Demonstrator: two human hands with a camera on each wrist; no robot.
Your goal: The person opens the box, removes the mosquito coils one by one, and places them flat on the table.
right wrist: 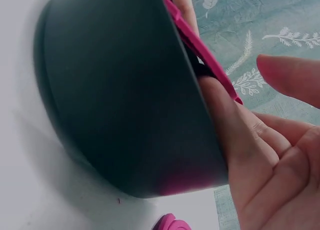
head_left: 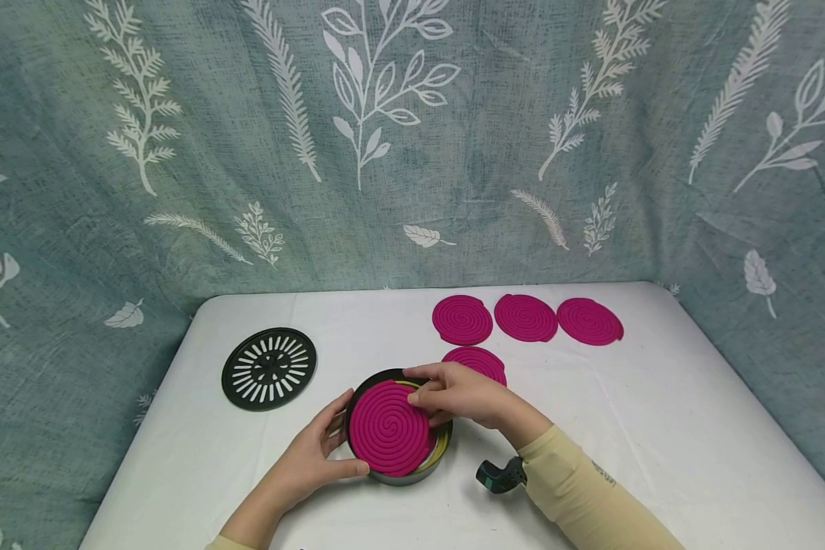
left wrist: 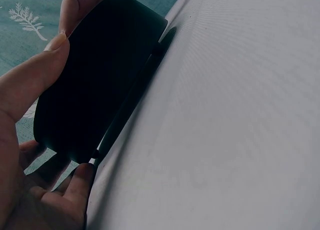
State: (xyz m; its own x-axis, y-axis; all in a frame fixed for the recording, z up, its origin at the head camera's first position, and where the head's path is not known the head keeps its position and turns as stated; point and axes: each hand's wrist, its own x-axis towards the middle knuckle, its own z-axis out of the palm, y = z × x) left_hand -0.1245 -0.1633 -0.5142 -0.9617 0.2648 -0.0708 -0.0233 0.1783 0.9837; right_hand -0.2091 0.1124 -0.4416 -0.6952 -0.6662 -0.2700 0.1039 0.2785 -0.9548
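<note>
Near the table's front middle stands a round dark tin (head_left: 402, 480) with a yellowish ring (head_left: 442, 443) inside. A pink mosquito coil (head_left: 388, 428) lies tilted over its opening. My left hand (head_left: 316, 451) grips the tin's left side, thumb at the near rim; the left wrist view shows fingers low on the dark wall (left wrist: 100, 74). My right hand (head_left: 461, 393) comes over the right rim. In the right wrist view, its fingers (right wrist: 220, 109) reach between rim and raised coil edge (right wrist: 210, 59), with the thumb above the coil.
A black slotted lid (head_left: 270, 370) lies at the left. Several pink coils (head_left: 463, 319) lie flat at the back right, one partly behind my right hand. A black wrist device (head_left: 502, 475) sits under the right sleeve. A patterned curtain (head_left: 399, 229) hangs behind the table.
</note>
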